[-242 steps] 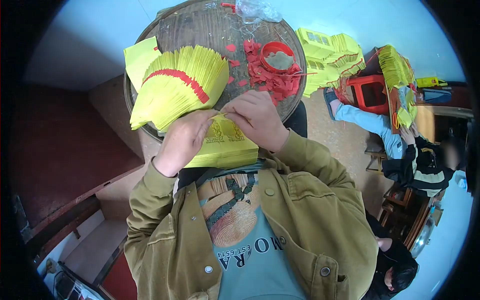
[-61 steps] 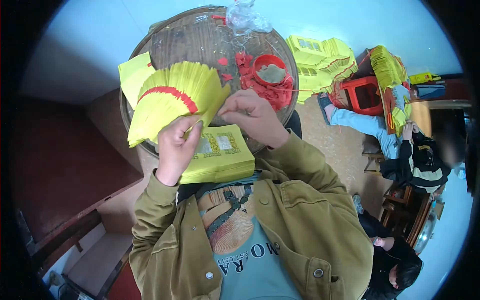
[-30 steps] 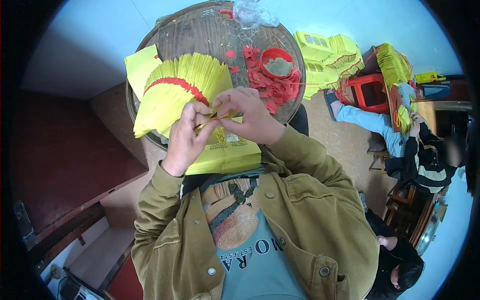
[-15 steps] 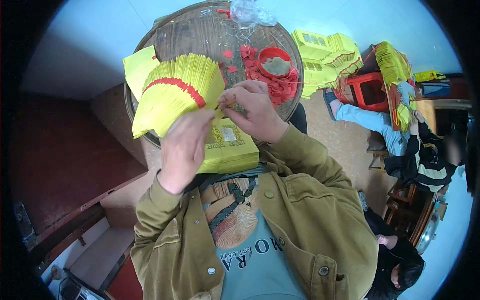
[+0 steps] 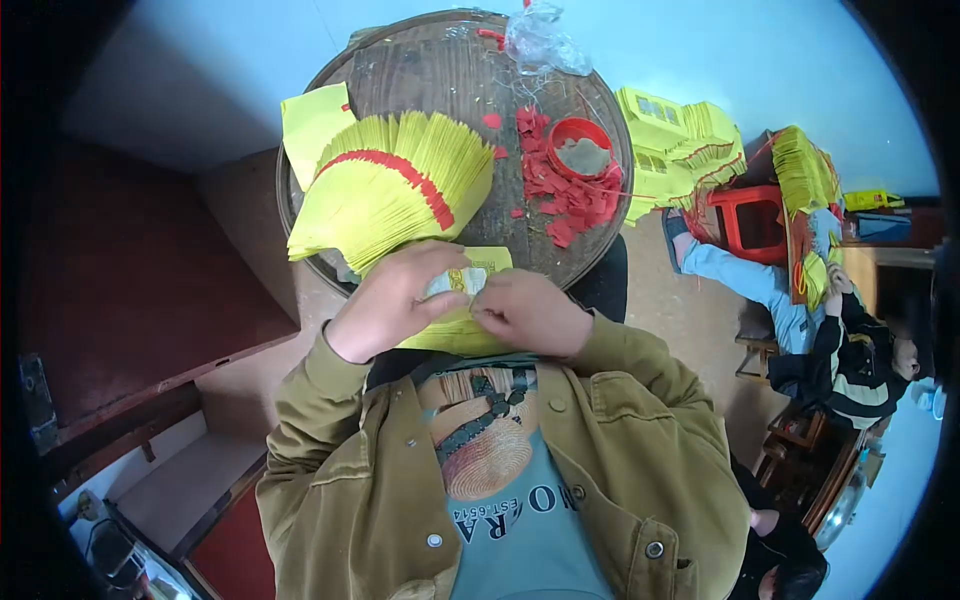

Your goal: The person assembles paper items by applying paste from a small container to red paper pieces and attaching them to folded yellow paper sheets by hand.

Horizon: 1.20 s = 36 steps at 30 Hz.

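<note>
Both hands are over a stack of yellow paper (image 5: 448, 337) that lies against my lap. Around a pale sheet with yellow print (image 5: 460, 281), my left hand (image 5: 400, 298) is curled, its thumb along the near edge. My right hand (image 5: 535, 314) pinches at the right edge of the same sheet; its fingertips partly hide the paper. Just beyond my left hand, on the round table, stands a fanned bundle of folded yellow paper (image 5: 385, 190) with a red band (image 5: 400, 165) across its folds.
The round wooden table (image 5: 400, 68) holds loose red paper pieces (image 5: 560, 195), a red tub (image 5: 580, 148) and a clear plastic bag (image 5: 545, 42). More yellow paper bundles (image 5: 670, 140) lie at the right, near a red stool (image 5: 750, 222) and a seated person (image 5: 850, 345).
Both hands have come down towards my lap, away from the fanned bundle's red band, and now work on a sheet above the stack. The view has shifted slightly.
</note>
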Motion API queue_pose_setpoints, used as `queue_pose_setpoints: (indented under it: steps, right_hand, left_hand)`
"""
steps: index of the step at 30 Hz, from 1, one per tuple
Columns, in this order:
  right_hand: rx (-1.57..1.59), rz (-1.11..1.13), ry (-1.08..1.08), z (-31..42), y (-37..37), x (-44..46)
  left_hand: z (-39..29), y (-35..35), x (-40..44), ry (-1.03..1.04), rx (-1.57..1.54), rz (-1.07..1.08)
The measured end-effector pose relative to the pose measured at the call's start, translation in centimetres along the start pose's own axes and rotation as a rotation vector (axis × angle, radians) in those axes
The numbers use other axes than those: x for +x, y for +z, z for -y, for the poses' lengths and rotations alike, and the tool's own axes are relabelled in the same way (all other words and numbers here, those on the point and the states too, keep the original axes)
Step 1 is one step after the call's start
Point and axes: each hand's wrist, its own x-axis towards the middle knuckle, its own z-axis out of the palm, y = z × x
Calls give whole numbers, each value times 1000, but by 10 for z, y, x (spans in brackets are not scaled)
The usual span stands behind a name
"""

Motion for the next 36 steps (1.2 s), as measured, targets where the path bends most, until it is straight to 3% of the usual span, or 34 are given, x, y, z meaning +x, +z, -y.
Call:
queue_pose_setpoints:
  steps: [2, 4, 7, 12, 16, 21, 26, 30, 32, 36]
  right_hand:
    - [149, -116, 130, -1, -11, 4]
    - [172, -206, 141, -1, -19, 11]
    - [45, -547, 63, -6, -24, 20]
    - [-58, -557, -71, -16, -31, 21]
    - [-92, -410, -175, -14, -39, 20]
    - [-136, -484, -195, -13, -33, 34]
    - [-152, -545, -242, -17, -31, 37]
    - [-36, -705, -112, -45, -40, 34]
    - [516, -880, 349, -59, -56, 26]
    - [314, -738, 536, -119, -49, 11]
  left_hand:
    - [-2, -7, 0, 40, -103, 111]
    - [-5, -7, -1, 45, -85, 102]
    - [-6, -4, -2, 19, -43, 74]
    - [7, 15, 4, 7, 83, -144]
    - [8, 11, 8, -57, 38, -149]
    - [7, 3, 9, -5, 103, 2]
    - [6, 12, 10, -65, 46, -30]
    - [16, 20, 10, -87, 11, -178]
    - [17, 24, 11, -190, -147, -480]
    - [22, 28, 10, -238, -182, -656]
